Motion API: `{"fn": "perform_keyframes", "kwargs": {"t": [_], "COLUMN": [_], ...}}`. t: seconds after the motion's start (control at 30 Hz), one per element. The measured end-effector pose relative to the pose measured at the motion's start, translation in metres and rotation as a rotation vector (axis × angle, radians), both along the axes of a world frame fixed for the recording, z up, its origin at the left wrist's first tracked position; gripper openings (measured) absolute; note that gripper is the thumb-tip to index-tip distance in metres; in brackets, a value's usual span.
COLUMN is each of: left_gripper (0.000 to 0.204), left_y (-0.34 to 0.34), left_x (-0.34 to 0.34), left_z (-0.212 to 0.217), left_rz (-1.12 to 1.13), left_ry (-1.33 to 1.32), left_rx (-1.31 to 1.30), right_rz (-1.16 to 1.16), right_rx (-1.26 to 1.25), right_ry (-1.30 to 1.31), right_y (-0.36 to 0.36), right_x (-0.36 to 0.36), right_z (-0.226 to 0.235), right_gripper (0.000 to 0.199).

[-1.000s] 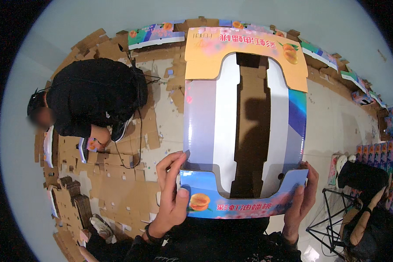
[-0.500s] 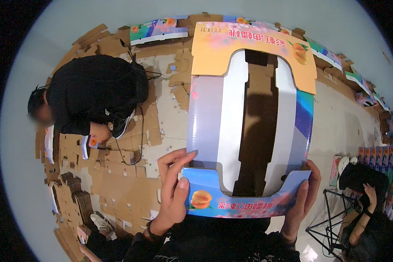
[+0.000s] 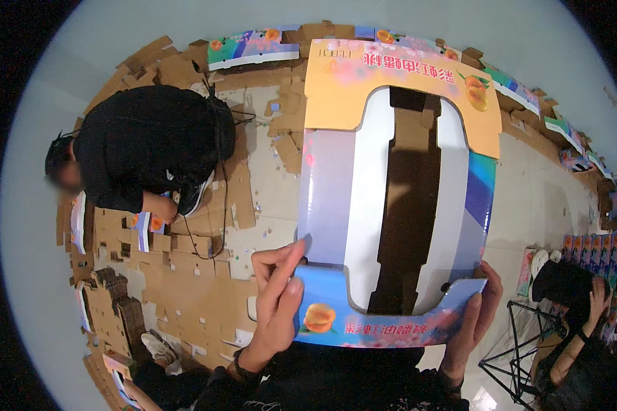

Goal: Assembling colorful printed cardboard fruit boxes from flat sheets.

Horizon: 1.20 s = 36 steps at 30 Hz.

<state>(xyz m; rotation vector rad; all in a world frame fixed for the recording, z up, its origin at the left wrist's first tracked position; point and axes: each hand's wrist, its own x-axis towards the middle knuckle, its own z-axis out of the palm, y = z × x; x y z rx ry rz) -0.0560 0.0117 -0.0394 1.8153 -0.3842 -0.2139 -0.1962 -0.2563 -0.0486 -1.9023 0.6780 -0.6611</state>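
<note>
A partly folded cardboard fruit box [image 3: 328, 181] is held up in front of me, with white and pale purple panels, an orange far end flap and a blue near end flap, both printed with peaches. Through the long gap between its top panels the brown inside shows. My left hand [image 3: 275, 301] grips the near left corner, thumb on the blue flap and fingers along the side. At the near right corner my right hand [image 3: 478, 312] holds the box, its thumb against the flap and the other fingers partly hidden behind.
Flattened cardboard [image 3: 185, 294] covers the floor at left, where a person in black [image 3: 151, 147] crouches over printed pieces. A black folding frame [image 3: 517, 349] and another person [image 3: 576, 342] are at lower right. Stacked printed boxes [image 3: 603, 253] line the right side; cardboard runs along the wall.
The box has shifted slightly toward me and right, still in both hands. The person at lower right has moved a hand, and a printed piece has appeared by the lower-left person's hand.
</note>
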Motion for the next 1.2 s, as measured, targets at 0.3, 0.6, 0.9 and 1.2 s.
{"fn": "perform_keyframes", "kwargs": {"t": [0.3,0.6,0.9,1.2], "left_gripper": [0.085,0.109,0.075,0.035], "left_y": [-0.009,-0.030,-0.044,-0.017], "left_x": [-0.001,-0.050,-0.050,0.023], "left_z": [-0.019,-0.018,-0.036,-0.041], "left_rz": [-0.058,-0.519,-0.741,-0.147], "left_ry": [0.355,-0.086,0.011,-0.453], "left_rx": [-0.284,0.036,0.029,0.233], "right_rz": [-0.060,0.180,0.239,-0.046], "right_rx": [0.116,-0.354,0.108,-0.017], "right_ry": [-0.059,0.221,0.189,0.288], "right_y": [0.000,0.003,-0.030,-0.132], "right_x": [0.000,0.001,0.011,-0.026], "right_z": [-0.010,0.068,0.005,-0.152], "right_gripper": [0.058,0.085,0.114,0.092]}}
